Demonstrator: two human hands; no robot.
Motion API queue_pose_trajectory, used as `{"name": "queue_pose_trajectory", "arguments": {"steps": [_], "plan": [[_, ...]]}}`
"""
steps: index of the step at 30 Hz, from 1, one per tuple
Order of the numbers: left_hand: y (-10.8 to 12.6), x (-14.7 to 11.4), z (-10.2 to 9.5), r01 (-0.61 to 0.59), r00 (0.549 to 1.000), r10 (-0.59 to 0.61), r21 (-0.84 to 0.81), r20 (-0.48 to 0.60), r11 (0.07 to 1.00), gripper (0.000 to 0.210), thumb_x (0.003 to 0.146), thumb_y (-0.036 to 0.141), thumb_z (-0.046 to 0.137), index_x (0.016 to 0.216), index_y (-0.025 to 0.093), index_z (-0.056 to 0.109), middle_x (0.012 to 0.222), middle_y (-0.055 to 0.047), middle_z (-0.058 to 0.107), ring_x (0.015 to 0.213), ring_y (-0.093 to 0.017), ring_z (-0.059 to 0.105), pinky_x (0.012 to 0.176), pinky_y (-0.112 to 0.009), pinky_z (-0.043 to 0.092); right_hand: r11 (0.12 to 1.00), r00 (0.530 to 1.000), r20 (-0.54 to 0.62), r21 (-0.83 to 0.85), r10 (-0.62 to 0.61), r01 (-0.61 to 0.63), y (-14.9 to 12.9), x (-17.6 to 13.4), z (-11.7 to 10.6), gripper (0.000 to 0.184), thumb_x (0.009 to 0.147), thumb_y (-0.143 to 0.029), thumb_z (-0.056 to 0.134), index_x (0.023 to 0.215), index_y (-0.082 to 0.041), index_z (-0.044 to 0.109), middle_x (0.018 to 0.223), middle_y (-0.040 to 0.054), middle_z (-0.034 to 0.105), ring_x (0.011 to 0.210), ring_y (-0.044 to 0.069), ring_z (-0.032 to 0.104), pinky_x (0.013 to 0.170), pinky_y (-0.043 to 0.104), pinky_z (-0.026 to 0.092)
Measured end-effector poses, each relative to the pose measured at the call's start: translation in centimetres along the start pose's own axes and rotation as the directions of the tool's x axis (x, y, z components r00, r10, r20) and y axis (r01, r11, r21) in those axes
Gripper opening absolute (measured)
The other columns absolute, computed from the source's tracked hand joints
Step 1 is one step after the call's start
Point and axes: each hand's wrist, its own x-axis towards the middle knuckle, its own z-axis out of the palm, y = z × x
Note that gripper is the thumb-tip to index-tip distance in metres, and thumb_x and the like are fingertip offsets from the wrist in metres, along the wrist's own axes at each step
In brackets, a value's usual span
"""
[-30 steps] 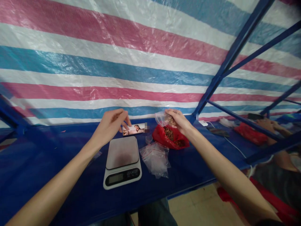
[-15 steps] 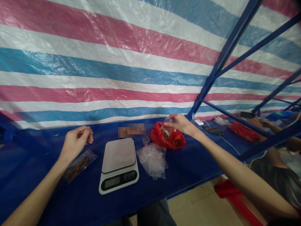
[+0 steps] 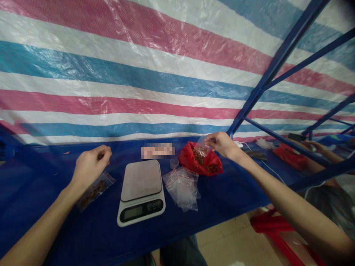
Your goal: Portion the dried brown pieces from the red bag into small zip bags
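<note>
My right hand pinches the top of a small clear zip bag, which hangs over the red plastic bag. Small brown pieces fill the red bag; some show through or behind the clear one, and I cannot tell which. My left hand is loosely closed above the left side of the table, with nothing visible in it. Partly under that wrist lies a filled zip bag of brown pieces. Between the hands stands a white kitchen scale with a bare platform.
Empty zip bags lie in a pile right of the scale, near a small clear cup. A blurred-out item is behind the scale. Blue metal bars rise at right, where another person's hand is near a red bag.
My right hand has lifted the clear bag slightly above the red bag. The left hand stays closed over the table's left side. The whole view has shifted a little.
</note>
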Motion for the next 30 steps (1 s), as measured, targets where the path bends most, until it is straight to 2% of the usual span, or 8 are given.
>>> {"name": "queue_pose_trajectory", "arguments": {"steps": [3,7,10,12,17,21,26,30], "plan": [[0.0,-0.1,-0.1,0.006,1.0,-0.006,0.012,-0.002,1.0,0.031,0.093,0.043,0.045,0.068,0.029,0.057,0.062,0.002,0.065,0.065,-0.023,0.062,0.067,-0.034,0.039,0.999,0.999,-0.015,0.007,0.035,-0.035,-0.2,-0.3,-0.4,0.024,0.085,-0.035,0.07,0.069,-0.017,0.072,0.063,0.0049,0.07,0.057,0.018,0.061,0.056,0.028,0.038],[0.4,-0.3,-0.2,-0.012,1.0,0.012,-0.006,-0.006,1.0,0.034,0.094,0.044,0.044,0.065,0.031,0.055,0.063,0.001,0.065,0.066,-0.025,0.062,0.069,-0.037,0.039,0.999,0.999,-0.016,0.013,0.049,-0.048,-0.6,-0.8,-1.1,0.041,0.094,-0.044,0.06,0.063,-0.018,0.065,0.05,0.0028,0.061,0.046,0.016,0.054,0.052,0.029,0.036],[0.7,-0.5,-0.3,-0.012,1.0,0.012,-0.016,-0.003,1.0,0.033,0.093,0.045,0.046,0.065,0.03,0.054,0.061,0.002,0.064,0.065,-0.025,0.061,0.069,-0.037,0.039,0.997,0.998,0.002,0.04,0.059,-0.059,-0.7,-1.0,-1.8,0.033,0.091,-0.04,0.062,0.068,-0.018,0.069,0.051,0.0018,0.062,0.045,0.015,0.056,0.053,0.028,0.04],[0.8,-0.6,-0.3,-0.021,1.0,0.02,-0.014,-0.007,1.0,0.032,0.093,0.044,0.047,0.065,0.029,0.054,0.061,0.002,0.064,0.066,-0.024,0.06,0.069,-0.036,0.039,0.993,0.997,-0.003,0.091,0.075,-0.074,-0.6,-1.1,-2.0,0.031,0.088,-0.043,0.067,0.072,-0.017,0.071,0.055,0.0024,0.065,0.045,0.015,0.057,0.052,0.028,0.041],[0.5,-0.3,-0.3,-0.015,1.0,0.015,-0.005,-0.026,1.0,0.034,0.094,0.044,0.046,0.065,0.028,0.055,0.06,0.002,0.063,0.066,-0.023,0.061,0.069,-0.034,0.038,0.98,0.993,-0.015,0.163,0.116,-0.112,-0.1,-1.4,-2.2,0.052,0.086,-0.066,0.068,0.066,-0.018,0.069,0.051,0.0034,0.064,0.041,0.016,0.056,0.048,0.028,0.04],[0.3,-0.2,-0.3,-0.009,1.0,0.009,0.003,-0.02,1.0,0.036,0.095,0.045,0.044,0.065,0.027,0.055,0.059,0.002,0.062,0.063,-0.023,0.061,0.068,-0.034,0.038,0.984,0.995,0.002,0.142,0.104,-0.104,-0.1,-1.8,-1.9,0.049,0.093,-0.06,0.062,0.068,-0.018,0.07,0.052,0.0036,0.064,0.044,0.016,0.059,0.052,0.028,0.043],[0.4,-0.4,-0.3,-0.031,0.999,0.031,0.011,-0.016,0.999,0.038,0.097,0.046,0.043,0.066,0.028,0.054,0.059,0.002,0.063,0.062,-0.023,0.06,0.068,-0.033,0.036,0.99,0.996,-0.007,0.111,0.09,-0.088,-0.4,-2.3,-1.5,0.038,0.09,-0.053,0.066,0.076,-0.018,0.07,0.063,0.0035,0.07,0.045,0.015,0.059,0.053,0.028,0.042],[0.2,-0.3,-0.2,-0.033,0.999,0.033,0.012,-0.017,0.999,0.034,0.096,0.043,0.045,0.068,0.028,0.057,0.061,0.003,0.064,0.065,-0.023,0.061,0.069,-0.033,0.035,0.995,0.994,-0.085,-0.07,0.069,-0.075,-1.0,-2.7,-1.7,0.036,0.096,-0.046,0.06,0.074,-0.02,0.071,0.061,0.0054,0.069,0.051,0.018,0.06,0.057,0.03,0.038]]}}
